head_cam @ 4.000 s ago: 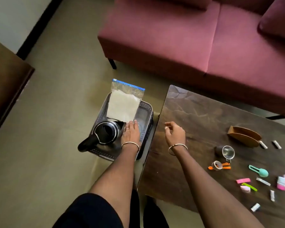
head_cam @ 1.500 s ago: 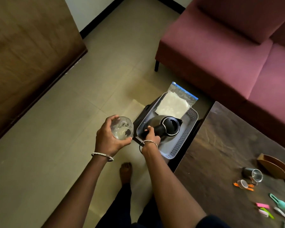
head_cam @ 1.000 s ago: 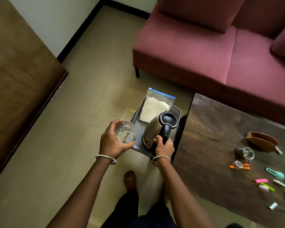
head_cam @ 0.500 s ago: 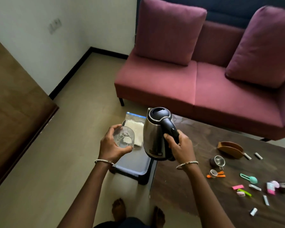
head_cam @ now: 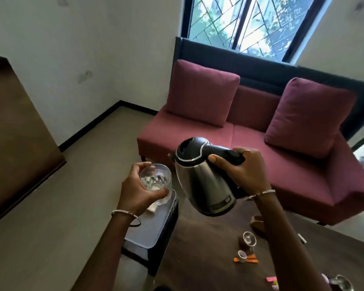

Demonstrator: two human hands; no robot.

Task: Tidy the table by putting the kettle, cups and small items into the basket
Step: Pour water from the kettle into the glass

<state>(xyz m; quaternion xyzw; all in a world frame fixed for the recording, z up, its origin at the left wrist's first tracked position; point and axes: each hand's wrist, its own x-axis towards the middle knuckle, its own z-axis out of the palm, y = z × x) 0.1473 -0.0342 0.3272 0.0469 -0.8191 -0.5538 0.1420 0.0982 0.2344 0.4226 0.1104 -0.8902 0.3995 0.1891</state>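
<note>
The kettle is silver steel with a black lid, the sofa maroon, the table dark brown.

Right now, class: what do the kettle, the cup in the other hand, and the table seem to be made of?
Kettle: brushed metal body, probably steel, with a soft sheen; lid and handle look like glossy black plastic.
Cup: clear glass or possibly clear plastic; the fingers show through it.
Table: dark brown wood or wood-look veneer, semi-gloss, with faint grain.

Brushed-steel kettle with glossy black plastic lid, clear glass cup, dark wood table.
</note>
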